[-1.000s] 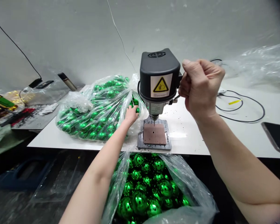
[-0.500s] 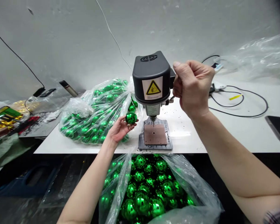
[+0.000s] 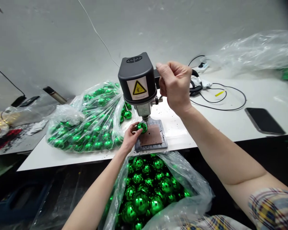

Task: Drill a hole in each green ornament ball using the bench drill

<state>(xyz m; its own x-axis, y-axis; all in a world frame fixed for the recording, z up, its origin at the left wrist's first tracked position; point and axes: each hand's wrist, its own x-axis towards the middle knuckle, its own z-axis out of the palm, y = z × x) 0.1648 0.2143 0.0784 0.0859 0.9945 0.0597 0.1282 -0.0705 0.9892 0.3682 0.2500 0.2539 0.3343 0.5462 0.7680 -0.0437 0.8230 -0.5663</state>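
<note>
My left hand [image 3: 131, 136] pinches a shiny green ball [image 3: 142, 127] between thumb and fingers. The ball is over the left part of the brown base pad [image 3: 154, 138], close beside the chuck and thin bit of a small black drill press [image 3: 135, 75]. A yellow warning label is stuck on the front of the machine's housing. To the right of the housing, my right hand [image 3: 176, 84] is closed in a fist around the press's feed lever, most of which the fingers hide.
A clear bag of green balls [image 3: 86, 121] lies on the white table [image 3: 220, 127], left of the press. Below the table edge hangs an opened bag of larger-looking green balls [image 3: 146, 188]. A phone [image 3: 264, 120], looped black cable [image 3: 244, 99] and plastic sheeting [image 3: 254, 54] are at right.
The green ball in my left hand has moved right, from beside the press to over its base near the bit. My right hand stays on the lever. The camera view has turned to the right.
</note>
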